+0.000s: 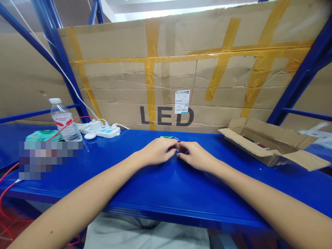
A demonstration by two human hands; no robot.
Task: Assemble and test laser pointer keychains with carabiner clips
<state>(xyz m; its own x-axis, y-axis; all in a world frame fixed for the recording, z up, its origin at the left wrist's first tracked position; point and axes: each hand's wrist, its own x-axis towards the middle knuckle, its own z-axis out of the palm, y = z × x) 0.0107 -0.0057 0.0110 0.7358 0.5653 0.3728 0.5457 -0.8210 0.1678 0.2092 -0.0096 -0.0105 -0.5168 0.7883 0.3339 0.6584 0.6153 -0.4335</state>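
My left hand (161,151) and my right hand (196,155) meet above the middle of the blue tabletop (178,197). Fingers of both are curled in, with the fingertips almost touching. Between them shows a small dark end (177,150) of something, mostly covered by the fingers, so I cannot make out its kind. Just beyond my knuckles, slim pen-like sticks (168,137) in green, blue and purple stick out. Whether they lie on the table or are held, I cannot tell.
An open cardboard box (261,152) with slim dark and red items stands at right. A water bottle (66,121), a green packet (43,135) and a white power strip (107,131) are at left, with a red cable (7,193). A large cardboard sheet (116,86) forms the back.
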